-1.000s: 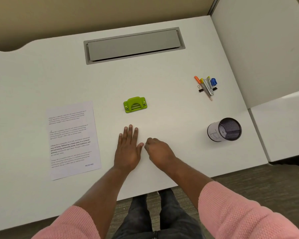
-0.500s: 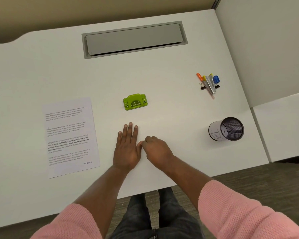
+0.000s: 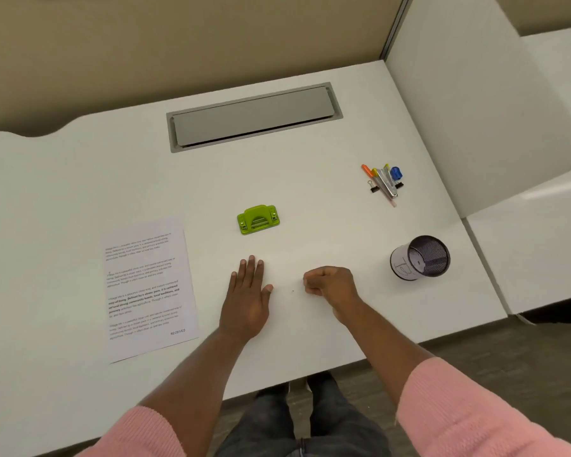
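Observation:
My left hand (image 3: 246, 298) lies flat on the white desk (image 3: 80, 179), fingers straight and together. A gap to its right, my right hand (image 3: 330, 282) rests on the desk as a fist with nothing visible in it. A green hole punch (image 3: 257, 219) sits just beyond my left hand. A printed sheet of paper (image 3: 147, 285) lies flat to the left of my left hand. At the right stands a black mesh pen cup (image 3: 421, 257) with a white label.
A small pile of markers, binder clips and a metal stapler (image 3: 384, 183) lies at the back right. A grey cable hatch (image 3: 254, 117) is set into the desk's far side. A white partition (image 3: 475, 110) rises at the right; the desk's front edge is close to my body.
My right hand has drawn away from my left hand to the right, opening a gap between them. My left hand stays flat. The camera view has tilted up a little.

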Action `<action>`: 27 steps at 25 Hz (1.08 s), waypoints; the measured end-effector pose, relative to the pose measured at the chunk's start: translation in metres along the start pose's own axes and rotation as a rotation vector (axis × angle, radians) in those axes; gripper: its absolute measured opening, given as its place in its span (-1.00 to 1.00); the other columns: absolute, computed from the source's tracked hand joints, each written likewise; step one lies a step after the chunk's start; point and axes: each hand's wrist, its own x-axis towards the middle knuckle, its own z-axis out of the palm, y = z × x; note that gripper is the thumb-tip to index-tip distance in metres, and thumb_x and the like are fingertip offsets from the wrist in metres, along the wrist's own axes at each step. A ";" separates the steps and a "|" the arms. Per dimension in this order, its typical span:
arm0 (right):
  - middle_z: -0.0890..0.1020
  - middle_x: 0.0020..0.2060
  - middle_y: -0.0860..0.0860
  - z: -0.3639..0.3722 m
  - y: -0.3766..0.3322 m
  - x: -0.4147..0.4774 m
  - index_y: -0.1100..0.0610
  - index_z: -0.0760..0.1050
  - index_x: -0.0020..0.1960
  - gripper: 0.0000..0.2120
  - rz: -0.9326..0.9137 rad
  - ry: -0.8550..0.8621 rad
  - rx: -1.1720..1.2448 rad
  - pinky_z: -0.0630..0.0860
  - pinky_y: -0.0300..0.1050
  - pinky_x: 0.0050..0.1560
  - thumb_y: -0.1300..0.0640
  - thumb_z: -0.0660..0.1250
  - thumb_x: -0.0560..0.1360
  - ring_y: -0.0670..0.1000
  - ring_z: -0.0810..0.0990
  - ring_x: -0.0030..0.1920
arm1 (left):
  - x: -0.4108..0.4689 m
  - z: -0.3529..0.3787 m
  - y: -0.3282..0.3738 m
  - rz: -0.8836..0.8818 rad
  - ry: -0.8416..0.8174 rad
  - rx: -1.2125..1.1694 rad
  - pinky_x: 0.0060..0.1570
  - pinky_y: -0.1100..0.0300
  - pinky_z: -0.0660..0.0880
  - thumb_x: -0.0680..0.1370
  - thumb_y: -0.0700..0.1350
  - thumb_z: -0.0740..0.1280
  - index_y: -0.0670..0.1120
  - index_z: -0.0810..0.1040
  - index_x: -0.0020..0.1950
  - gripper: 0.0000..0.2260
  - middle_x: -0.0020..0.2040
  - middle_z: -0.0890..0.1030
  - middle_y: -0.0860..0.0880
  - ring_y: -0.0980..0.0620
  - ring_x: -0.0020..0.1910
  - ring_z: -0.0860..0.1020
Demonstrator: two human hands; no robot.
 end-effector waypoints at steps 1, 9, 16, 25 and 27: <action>0.70 -0.25 0.16 -0.004 -0.001 -0.003 0.32 0.66 -0.19 -0.88 0.010 -0.004 0.083 0.67 -0.13 -0.14 0.48 0.41 0.40 0.07 0.67 -0.24 | 0.000 0.000 0.002 0.011 -0.003 0.002 0.59 0.07 -0.19 0.71 0.07 -0.02 -0.04 -0.07 0.65 -0.47 0.65 -0.13 0.02 0.03 0.63 -0.18; 0.72 -0.15 0.20 -0.053 -0.009 -0.021 0.33 0.68 -0.12 -0.91 -0.025 0.037 0.459 0.65 -0.12 -0.07 0.43 0.48 0.39 0.11 0.72 -0.12 | 0.035 -0.010 0.075 0.204 -0.034 -0.019 0.59 0.09 -0.18 0.69 0.16 0.01 -0.06 -0.04 0.65 -0.41 0.65 -0.09 0.00 0.04 0.63 -0.16; 0.72 -0.18 0.18 -0.122 -0.048 -0.036 0.24 0.71 -0.17 -0.91 -0.163 0.102 0.483 0.64 -0.14 -0.08 0.39 0.48 0.41 0.12 0.71 -0.15 | 0.081 -0.009 0.173 0.413 -0.155 -0.111 0.54 0.14 -0.01 0.59 0.33 0.17 0.06 -0.05 0.65 -0.25 0.65 0.00 0.05 0.07 0.62 -0.01; 0.74 -0.27 0.09 -0.206 -0.078 -0.036 0.13 0.71 -0.18 -0.85 -0.272 0.433 0.121 0.63 -0.15 -0.13 0.35 0.45 0.38 0.04 0.73 -0.21 | 0.105 0.007 0.262 0.404 -0.292 -0.323 0.33 0.26 0.22 0.25 0.43 0.46 0.28 0.00 0.58 0.02 0.58 0.18 0.24 0.20 0.52 0.23; 0.73 -0.29 0.04 -0.210 -0.079 -0.033 0.11 0.70 -0.19 -0.85 -0.294 0.461 -0.040 0.64 -0.11 -0.12 0.34 0.45 0.37 0.04 0.73 -0.21 | 0.107 0.012 0.268 0.383 -0.315 -0.339 0.33 0.24 0.30 0.24 0.42 0.47 0.26 0.02 0.58 0.03 0.56 0.26 0.22 0.17 0.49 0.31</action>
